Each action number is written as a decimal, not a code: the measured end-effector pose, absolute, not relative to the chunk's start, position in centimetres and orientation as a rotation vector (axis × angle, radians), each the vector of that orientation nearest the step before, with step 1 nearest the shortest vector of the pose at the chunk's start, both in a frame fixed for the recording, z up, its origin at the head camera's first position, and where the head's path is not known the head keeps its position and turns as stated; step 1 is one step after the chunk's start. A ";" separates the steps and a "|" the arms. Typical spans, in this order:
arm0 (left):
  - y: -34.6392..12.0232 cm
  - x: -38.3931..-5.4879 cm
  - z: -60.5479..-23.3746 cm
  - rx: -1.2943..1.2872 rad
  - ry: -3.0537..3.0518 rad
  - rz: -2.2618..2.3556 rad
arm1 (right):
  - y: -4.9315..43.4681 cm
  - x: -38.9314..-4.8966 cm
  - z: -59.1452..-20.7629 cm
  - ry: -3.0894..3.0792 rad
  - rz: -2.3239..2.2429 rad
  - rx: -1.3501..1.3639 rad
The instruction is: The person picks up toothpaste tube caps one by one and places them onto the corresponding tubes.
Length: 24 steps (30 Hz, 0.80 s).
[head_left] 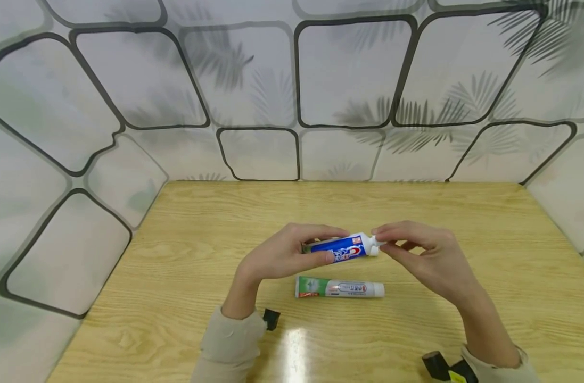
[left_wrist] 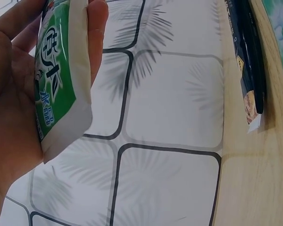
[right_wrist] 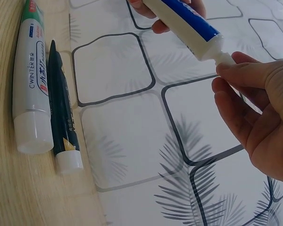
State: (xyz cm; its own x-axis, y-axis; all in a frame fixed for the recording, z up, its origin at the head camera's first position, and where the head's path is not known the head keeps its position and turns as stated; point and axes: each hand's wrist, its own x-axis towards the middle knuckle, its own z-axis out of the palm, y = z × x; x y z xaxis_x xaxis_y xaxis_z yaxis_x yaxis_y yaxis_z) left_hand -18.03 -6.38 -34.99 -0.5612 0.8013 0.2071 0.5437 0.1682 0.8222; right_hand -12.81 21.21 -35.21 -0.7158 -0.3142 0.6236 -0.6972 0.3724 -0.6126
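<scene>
My left hand (head_left: 287, 252) grips the body of a blue, white and green toothpaste tube (head_left: 342, 248), raised over the table and tilted slightly up to the right. In the left wrist view the tube's green printed back and flat crimped end (left_wrist: 68, 127) show. My right hand (head_left: 428, 255) pinches the narrow white tip (right_wrist: 225, 59) between thumb and fingers; these partly cover it, so I cannot tell cap from nozzle. On the table a dark toothpaste tube (right_wrist: 62, 103) with a white cap lies beside a white and green toothpaste tube (right_wrist: 32, 80).
The wood-grain table (head_left: 200, 229) meets a patterned backdrop (head_left: 354, 74) at the back and sides. Black wrist gear (head_left: 271, 319) sits by the left sleeve, and more black gear (head_left: 436, 365) by the right one.
</scene>
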 end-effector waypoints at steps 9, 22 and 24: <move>-6.5 -18.2 -35.2 1.267 2.149 1.364 | 21.1 -12.4 -35.0 -2.301 1.488 0.818; -6.5 -18.0 -35.0 1.302 2.151 1.377 | 20.9 -12.1 -34.9 -2.419 1.434 0.571; -6.5 -18.1 -35.0 1.301 2.152 1.376 | 20.8 -12.2 -34.9 -2.406 1.425 0.586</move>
